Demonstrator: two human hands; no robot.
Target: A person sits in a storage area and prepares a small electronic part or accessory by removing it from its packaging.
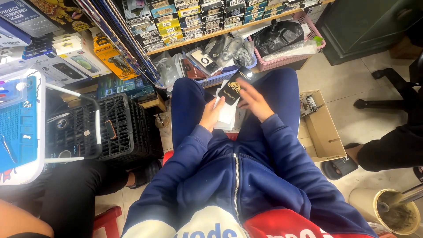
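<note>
I am sitting and holding white packets (228,112) over my lap. My left hand (211,115) is curling around them. My right hand (254,103) is opening flat, blurry, touching a black packet (231,90) on top. A black crate (110,128) is sitting left, a cardboard box (324,130) right. Far bins are looking too jumbled to tell apart.

a small black packet (230,90) with gold print stands tilted above the lap. beneath it lies a stack of white packets (227,115), resting between the thighs.
</note>
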